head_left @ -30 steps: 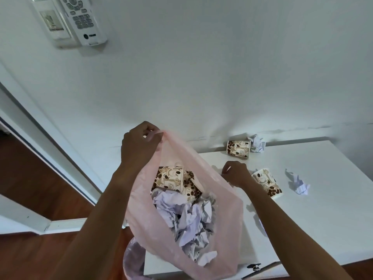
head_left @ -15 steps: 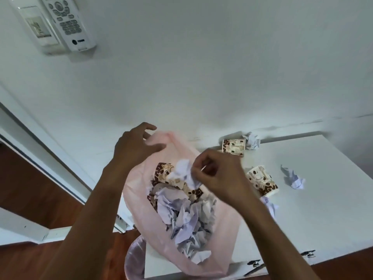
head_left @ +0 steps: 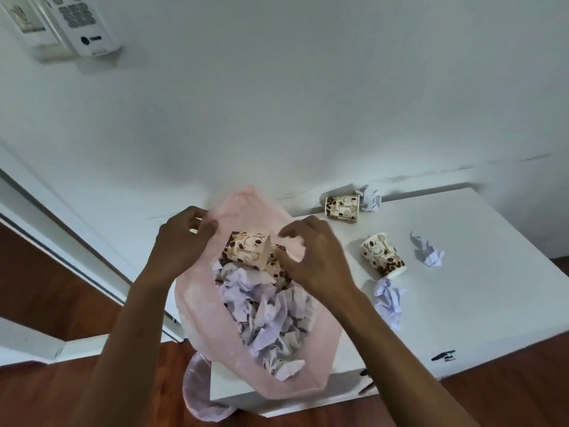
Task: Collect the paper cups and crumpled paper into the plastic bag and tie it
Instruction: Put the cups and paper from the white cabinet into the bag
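A pink plastic bag (head_left: 215, 328) stands open at the left end of the white table (head_left: 477, 288). Inside lie patterned paper cups (head_left: 246, 249) and a heap of crumpled paper (head_left: 268, 318). My left hand (head_left: 181, 245) pinches the bag's left rim. My right hand (head_left: 314, 260) curls over the right rim, fingers on the pink plastic. On the table one cup (head_left: 342, 208) lies by the wall beside a paper ball (head_left: 368, 198). Another cup (head_left: 383, 254) lies mid-table. Two more crumpled papers rest at the right (head_left: 428, 249) and beside my right forearm (head_left: 388, 298).
A remote in its wall holder (head_left: 83, 23) hangs at the upper left. A white door frame (head_left: 61, 241) and wooden floor (head_left: 46, 303) lie to the left. A second pink plastic piece (head_left: 197, 392) hangs below the table's left corner. A black clip (head_left: 443, 355) sits at the front edge.
My right hand dropped the crumpled paper it held over the bag and moved onto the bag's right rim. My left hand stayed on the left rim. The view tilted down.
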`<action>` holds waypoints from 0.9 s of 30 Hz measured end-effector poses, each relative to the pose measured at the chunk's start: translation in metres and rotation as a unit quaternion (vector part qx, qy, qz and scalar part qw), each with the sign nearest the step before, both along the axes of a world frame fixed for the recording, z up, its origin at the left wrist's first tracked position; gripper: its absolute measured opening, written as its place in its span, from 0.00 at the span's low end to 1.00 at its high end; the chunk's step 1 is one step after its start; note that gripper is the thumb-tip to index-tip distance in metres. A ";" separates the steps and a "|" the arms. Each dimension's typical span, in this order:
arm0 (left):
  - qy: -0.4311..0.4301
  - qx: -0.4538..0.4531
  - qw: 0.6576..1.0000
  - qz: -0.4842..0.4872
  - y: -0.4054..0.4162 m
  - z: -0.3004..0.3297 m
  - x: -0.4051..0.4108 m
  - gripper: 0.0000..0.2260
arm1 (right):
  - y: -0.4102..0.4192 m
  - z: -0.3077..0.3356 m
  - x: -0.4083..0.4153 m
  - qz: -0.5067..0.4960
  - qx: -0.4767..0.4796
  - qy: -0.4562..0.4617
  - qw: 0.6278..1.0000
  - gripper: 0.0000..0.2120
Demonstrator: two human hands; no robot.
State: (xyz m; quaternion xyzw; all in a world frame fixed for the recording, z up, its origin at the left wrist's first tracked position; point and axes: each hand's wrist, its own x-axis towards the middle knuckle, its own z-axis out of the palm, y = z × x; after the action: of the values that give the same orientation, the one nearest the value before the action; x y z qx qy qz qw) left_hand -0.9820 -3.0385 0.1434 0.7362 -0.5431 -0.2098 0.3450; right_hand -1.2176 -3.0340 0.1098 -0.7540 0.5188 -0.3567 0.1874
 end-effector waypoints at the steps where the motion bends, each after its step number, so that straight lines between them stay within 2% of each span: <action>1: 0.002 -0.002 1.000 0.000 -0.001 -0.003 -0.005 0.02 | -0.003 -0.004 -0.013 -0.050 0.002 0.041 0.998 0.23; 3: 0.008 -0.014 1.000 0.003 -0.004 -0.006 -0.014 0.02 | -0.010 -0.014 -0.037 -0.102 0.095 0.123 0.983 0.31; 4: 0.012 -0.022 1.000 0.007 -0.005 -0.006 -0.018 0.02 | -0.013 -0.020 -0.047 -0.110 0.139 0.143 0.974 0.28; 5: 0.019 -0.032 0.999 0.013 -0.007 -0.005 -0.022 0.02 | -0.018 -0.026 -0.057 -0.115 0.160 0.133 0.971 0.20; 6: 0.026 -0.045 0.998 0.021 -0.008 -0.002 -0.026 0.03 | -0.023 -0.028 -0.065 -0.126 0.160 0.103 0.974 0.12; 8: 0.038 -0.072 0.996 0.041 -0.011 0.003 -0.031 0.04 | -0.032 -0.024 -0.081 -0.163 0.136 0.028 0.977 0.06; 12: 0.051 -0.109 0.990 0.071 -0.018 0.010 -0.041 0.05 | -0.042 -0.006 -0.103 -0.132 0.116 -0.083 0.981 0.06; 14: 0.061 -0.098 0.991 0.065 -0.020 0.007 -0.047 0.04 | -0.039 -0.006 -0.115 -0.079 0.169 -0.088 0.978 0.08; 16: 0.071 -0.079 0.993 0.054 -0.018 0.001 -0.051 0.04 | -0.035 -0.014 -0.133 -0.049 0.223 -0.151 0.962 0.12; 18: 0.075 -0.062 0.994 0.043 -0.015 -0.005 -0.053 0.09 | -0.032 -0.030 -0.152 -0.099 0.222 -0.240 0.940 0.11; 19: 0.071 -0.053 0.995 0.037 -0.014 -0.007 -0.053 0.13 | -0.031 -0.040 -0.160 -0.153 0.198 -0.249 0.936 0.11; 21: 0.056 -0.037 0.997 0.029 -0.012 -0.010 -0.054 0.21 | -0.035 -0.066 -0.173 -0.239 0.151 -0.167 0.944 0.10; 22: 0.054 -0.032 0.998 0.029 -0.011 -0.011 -0.056 0.25 | -0.038 -0.076 -0.174 -0.250 0.150 -0.117 0.949 0.14; 25: 0.051 -0.026 0.998 0.032 -0.008 -0.016 -0.059 0.30 | -0.050 -0.095 -0.169 -0.222 0.235 -0.056 0.945 0.31; 27: 0.048 -0.024 0.998 0.031 -0.007 -0.019 -0.059 0.29 | -0.057 -0.103 -0.167 -0.217 0.265 -0.041 0.938 0.33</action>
State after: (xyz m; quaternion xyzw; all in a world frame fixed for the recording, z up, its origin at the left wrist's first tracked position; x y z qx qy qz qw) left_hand -1.0410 -3.0458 0.1243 0.7332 -0.5076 -0.2214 0.3947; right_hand -1.3843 -3.0913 0.0071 -0.5304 0.7377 -0.2688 0.3198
